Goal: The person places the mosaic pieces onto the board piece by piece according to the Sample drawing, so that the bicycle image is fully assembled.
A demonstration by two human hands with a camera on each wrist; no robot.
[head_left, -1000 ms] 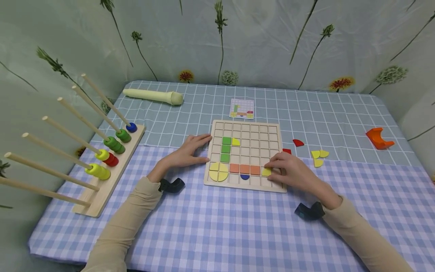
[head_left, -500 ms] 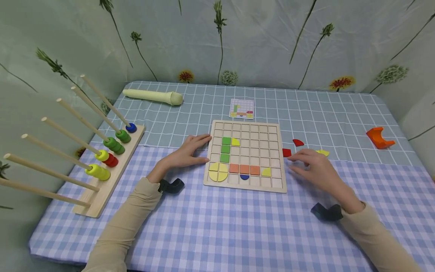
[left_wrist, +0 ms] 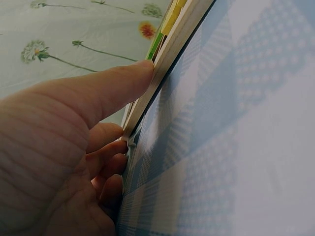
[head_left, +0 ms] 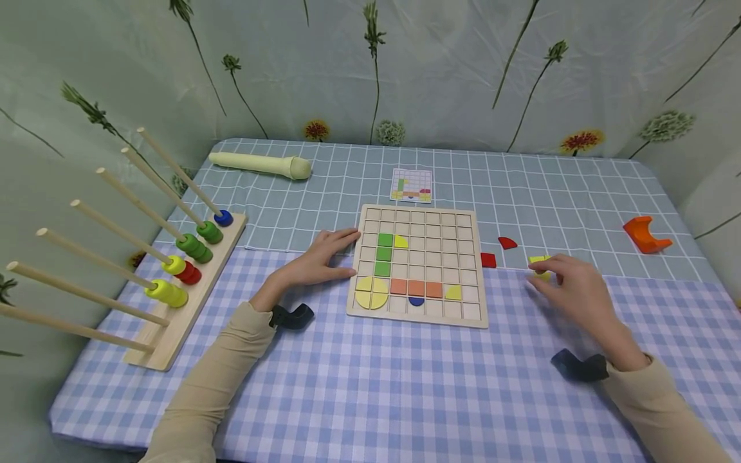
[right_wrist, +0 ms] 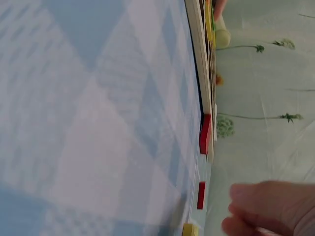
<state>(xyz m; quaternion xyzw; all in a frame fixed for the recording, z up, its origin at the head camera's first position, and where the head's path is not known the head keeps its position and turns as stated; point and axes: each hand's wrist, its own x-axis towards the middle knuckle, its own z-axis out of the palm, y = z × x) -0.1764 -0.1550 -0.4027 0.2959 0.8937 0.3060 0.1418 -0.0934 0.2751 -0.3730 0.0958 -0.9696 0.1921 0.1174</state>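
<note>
A wooden grid board (head_left: 425, 222) lies flat on the table, bearing green squares (head_left: 383, 253), orange squares (head_left: 416, 288), a blue piece (head_left: 417, 301) and several yellow quarter-circles, one of them (head_left: 453, 292) near the lower right. My left hand (head_left: 321, 260) touches the board's left edge with extended thumb and fingers; the left wrist view shows the thumb (left_wrist: 123, 81) against its side. My right hand (head_left: 576, 289) hovers over loose yellow quarter-circles (head_left: 538, 258), partly covering them. In the right wrist view its fingertips (right_wrist: 241, 191) are apart from a yellow piece (right_wrist: 190, 229).
Right of the board lie a red square (head_left: 488, 260) and a red quarter-circle (head_left: 507, 243). A printed pattern card (head_left: 411, 186) lies behind it. Further right is an orange curved block (head_left: 644, 236). A pegged bead stand (head_left: 197, 302) and a pale stick (head_left: 257, 163) are at the left.
My right hand has left the yellow quarter-circle on the board and moved right, past the red square, to the loose yellow pieces. My left hand has stayed at the board's edge.
</note>
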